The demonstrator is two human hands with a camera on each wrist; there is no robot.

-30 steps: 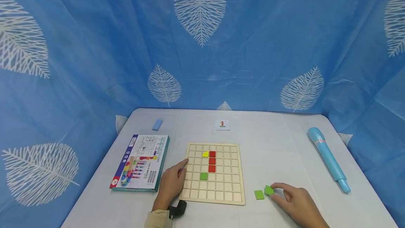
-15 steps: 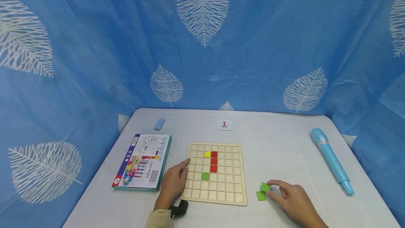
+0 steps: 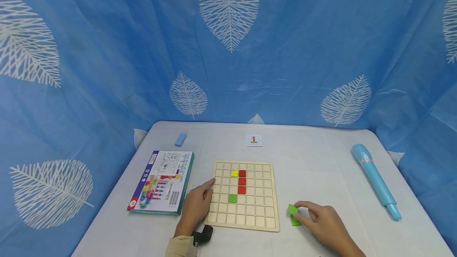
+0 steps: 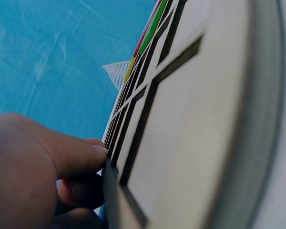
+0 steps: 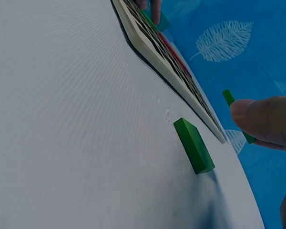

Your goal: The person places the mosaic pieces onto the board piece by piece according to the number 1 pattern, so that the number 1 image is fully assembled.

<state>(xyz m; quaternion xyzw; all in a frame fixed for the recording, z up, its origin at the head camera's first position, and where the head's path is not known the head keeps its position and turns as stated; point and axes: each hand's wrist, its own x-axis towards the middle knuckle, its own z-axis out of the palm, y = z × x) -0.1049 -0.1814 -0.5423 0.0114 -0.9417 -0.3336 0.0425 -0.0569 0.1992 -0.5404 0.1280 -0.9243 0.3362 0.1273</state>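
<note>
My left hand (image 3: pixel 195 206) rests against the left edge of a pale wooden grid board (image 3: pixel 260 223), index finger straight along the rim. In the left wrist view, the fingertips (image 4: pixel 93 155) touch that edge. A yellow piece (image 3: pixel 234 173), a column of red tiles (image 3: pixel 242 181) and one green tile (image 3: pixel 232 198) lie in the board's squares. Right of the board, my right hand (image 3: pixel 323 223) pinches a green square tile (image 3: pixel 292 209) between thumb and index finger, held tilted above the table. Just below it lies another green tile (image 3: pixel 295 221), flat on the cloth and partly hidden.
A boxed toy set (image 3: pixel 160 183) lies left of my left hand, with a small blue block (image 3: pixel 180 139) behind it. A small printed grid card (image 3: pixel 254 140) lies behind the board. At the right is a light blue microphone-shaped object (image 3: pixel 376 181).
My right hand has moved left with the pinched green tile, from beside the loose green tile to above it. My left hand stays at the board's edge. The camera view has shifted slightly.
</note>
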